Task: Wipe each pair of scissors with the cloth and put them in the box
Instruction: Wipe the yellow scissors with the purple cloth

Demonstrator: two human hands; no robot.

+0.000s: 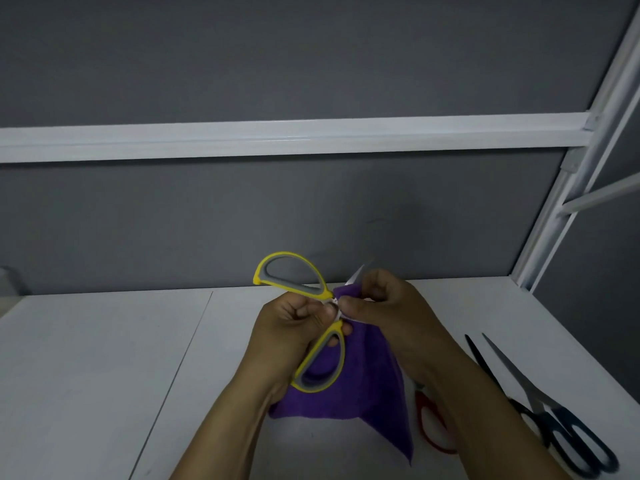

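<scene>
My left hand [294, 320] grips the yellow-and-grey scissors [294, 275] near the pivot, above the white table; their handles are spread wide apart. My right hand [384, 306] pinches the purple cloth [367, 382] around the blades just right of the pivot. A silver blade tip sticks out above my right fingers. The rest of the cloth hangs down below both hands. Red-handled scissors [427, 427] lie on the table, partly hidden under my right forearm. Black-handled scissors [540, 407] lie open at the right. No box is in view.
The white table [104, 375] has a seam running diagonally at the left. A grey wall with a white rail [277, 136] stands behind it. A white metal frame post [571, 188] rises at the right back corner.
</scene>
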